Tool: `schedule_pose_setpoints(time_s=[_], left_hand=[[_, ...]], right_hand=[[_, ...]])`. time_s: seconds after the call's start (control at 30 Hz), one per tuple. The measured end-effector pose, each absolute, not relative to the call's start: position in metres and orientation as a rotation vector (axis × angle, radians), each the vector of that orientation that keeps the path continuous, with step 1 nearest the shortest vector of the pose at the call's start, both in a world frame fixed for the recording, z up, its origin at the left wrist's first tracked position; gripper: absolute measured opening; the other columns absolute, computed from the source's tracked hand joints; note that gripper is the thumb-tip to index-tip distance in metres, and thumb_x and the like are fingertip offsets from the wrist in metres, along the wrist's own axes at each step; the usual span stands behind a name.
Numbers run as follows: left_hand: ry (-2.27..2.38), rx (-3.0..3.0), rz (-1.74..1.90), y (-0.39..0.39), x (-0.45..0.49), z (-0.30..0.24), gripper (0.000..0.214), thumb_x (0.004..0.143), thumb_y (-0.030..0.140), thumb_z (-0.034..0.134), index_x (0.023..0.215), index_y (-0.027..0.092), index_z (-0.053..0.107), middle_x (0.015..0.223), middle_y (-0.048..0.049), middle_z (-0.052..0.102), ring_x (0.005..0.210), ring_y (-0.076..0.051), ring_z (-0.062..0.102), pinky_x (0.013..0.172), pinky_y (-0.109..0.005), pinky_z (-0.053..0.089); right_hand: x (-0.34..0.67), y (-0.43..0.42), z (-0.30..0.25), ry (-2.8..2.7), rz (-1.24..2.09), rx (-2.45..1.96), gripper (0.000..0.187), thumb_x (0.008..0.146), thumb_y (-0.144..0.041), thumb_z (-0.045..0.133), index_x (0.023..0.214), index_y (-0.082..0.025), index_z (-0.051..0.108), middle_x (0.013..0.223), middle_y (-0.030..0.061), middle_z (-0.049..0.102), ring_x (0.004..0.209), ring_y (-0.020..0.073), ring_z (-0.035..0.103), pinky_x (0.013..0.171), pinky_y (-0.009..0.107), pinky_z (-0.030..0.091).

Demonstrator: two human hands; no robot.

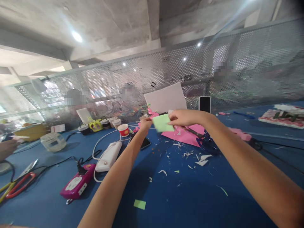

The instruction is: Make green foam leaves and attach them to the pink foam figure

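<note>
A light green sheet of paper (163,123), slightly blurred, is held up over the far middle of the table. My right hand (179,117) grips its right edge between thumb and fingers. At its left edge, the fingers of my left hand (145,123) are pinched together on the paper. Under my right hand lies a bright pink sheet (184,136). A pair of scissors (198,133) with dark handles rests on it, partly covered by my right forearm. White scraps (203,160) and a small green piece of paper (140,204) lie nearer.
A white power bank-like box (109,156), a magenta power strip (78,182), a dark phone (145,143) and a red paper cup (123,130) stand left. Red-handled scissors (22,185) lie farther left, near another person's hand (8,148). A perforated metal screen (104,85) runs behind.
</note>
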State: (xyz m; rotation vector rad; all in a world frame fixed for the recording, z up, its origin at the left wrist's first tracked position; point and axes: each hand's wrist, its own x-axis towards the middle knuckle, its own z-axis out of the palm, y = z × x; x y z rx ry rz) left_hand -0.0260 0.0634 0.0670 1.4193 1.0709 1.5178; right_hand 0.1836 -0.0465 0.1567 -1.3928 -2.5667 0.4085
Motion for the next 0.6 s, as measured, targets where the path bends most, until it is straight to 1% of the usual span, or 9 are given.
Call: schedule_pose_setpoints(time_s=[0.07, 0.13, 0.2, 0.23, 0.37, 0.4, 0.5, 0.53, 0.6], left_hand=[[1.091, 1.441, 1.521, 0.0623, -0.0255, 0.0671, 0.01, 0.06, 0.025, 0.074, 0.06, 0.016, 0.07, 0.059, 0.0005, 0.069, 0.057, -0.011, 0.058, 0.07, -0.02, 0.047], [1.075, 1.429, 1.534, 0.0613, -0.0261, 0.0671, 0.015, 0.052, 0.018, 0.08, 0.065, 0.016, 0.073, 0.063, -0.0006, 0.07, 0.06, -0.013, 0.059, 0.073, -0.026, 0.047], [1.034, 1.393, 1.488, 0.0607, -0.0279, 0.0667, 0.016, 0.054, 0.021, 0.081, 0.068, 0.016, 0.074, 0.066, -0.0023, 0.07, 0.061, -0.016, 0.059, 0.074, -0.031, 0.047], [1.02, 1.384, 1.475, 0.0608, -0.0291, 0.0663, 0.017, 0.055, 0.023, 0.081, 0.069, 0.016, 0.074, 0.067, -0.0028, 0.07, 0.062, -0.016, 0.059, 0.074, -0.033, 0.046], [1.088, 1.423, 1.534, 0.0634, -0.0334, 0.0636, 0.018, 0.051, 0.022, 0.083, 0.065, 0.016, 0.072, 0.067, -0.0037, 0.069, 0.066, -0.016, 0.059, 0.078, -0.033, 0.044], [1.107, 1.412, 1.532, 0.0643, -0.0339, 0.0628, 0.018, 0.051, 0.021, 0.083, 0.063, 0.016, 0.072, 0.066, -0.0038, 0.068, 0.066, -0.016, 0.059, 0.078, -0.033, 0.044], [1.075, 1.33, 1.468, 0.0658, -0.0345, 0.0611, 0.016, 0.053, 0.023, 0.081, 0.063, 0.016, 0.071, 0.065, -0.0035, 0.068, 0.062, -0.017, 0.059, 0.075, -0.035, 0.045], [1.059, 1.327, 1.466, 0.066, -0.0345, 0.0608, 0.016, 0.053, 0.023, 0.08, 0.064, 0.016, 0.071, 0.065, -0.0035, 0.068, 0.062, -0.016, 0.058, 0.075, -0.034, 0.045], [1.066, 1.369, 1.49, 0.0661, -0.0345, 0.0607, 0.017, 0.052, 0.022, 0.081, 0.066, 0.016, 0.072, 0.066, -0.003, 0.068, 0.062, -0.015, 0.057, 0.075, -0.033, 0.044]], right_hand=[[0.1847, -0.0416, 0.1536, -2.397, 0.118, -1.603, 0.018, 0.086, -0.021, 0.048, 0.068, -0.016, 0.051, 0.063, 0.0064, 0.056, 0.048, 0.0119, 0.048, 0.049, 0.027, 0.033], [0.185, -0.0384, 0.1517, -2.463, 0.256, -1.49, 0.02, 0.087, -0.023, 0.048, 0.069, -0.016, 0.05, 0.062, 0.0051, 0.055, 0.048, 0.0114, 0.048, 0.049, 0.027, 0.034], [0.1846, -0.0382, 0.1516, -2.616, 0.629, -1.216, 0.022, 0.09, -0.031, 0.048, 0.073, -0.017, 0.051, 0.057, 0.0018, 0.052, 0.048, 0.0112, 0.049, 0.05, 0.026, 0.035], [0.1842, -0.0386, 0.1519, -2.636, 0.693, -1.177, 0.022, 0.09, -0.033, 0.048, 0.075, -0.017, 0.052, 0.055, 0.0007, 0.051, 0.048, 0.0115, 0.049, 0.05, 0.025, 0.036], [0.1835, -0.0399, 0.1526, -2.383, 0.212, -1.581, 0.018, 0.086, -0.02, 0.05, 0.068, -0.016, 0.051, 0.054, 0.0014, 0.048, 0.047, 0.0119, 0.048, 0.05, 0.027, 0.032], [0.1837, -0.04, 0.1526, -2.394, 0.24, -1.556, 0.018, 0.085, -0.021, 0.051, 0.067, -0.016, 0.052, 0.054, 0.001, 0.048, 0.047, 0.0119, 0.047, 0.05, 0.027, 0.033], [0.1839, -0.0405, 0.1527, -2.605, 0.729, -1.199, 0.02, 0.087, -0.031, 0.052, 0.074, -0.017, 0.055, 0.052, -0.0014, 0.047, 0.048, 0.0121, 0.05, 0.051, 0.026, 0.036], [0.1839, -0.0405, 0.1528, -2.621, 0.786, -1.177, 0.02, 0.088, -0.032, 0.051, 0.075, -0.017, 0.055, 0.052, -0.0017, 0.047, 0.048, 0.0124, 0.05, 0.051, 0.026, 0.037], [0.1842, -0.0397, 0.153, -2.531, 0.526, -1.421, 0.018, 0.087, -0.026, 0.051, 0.073, -0.016, 0.055, 0.051, -0.0006, 0.047, 0.047, 0.0133, 0.051, 0.052, 0.028, 0.037]])
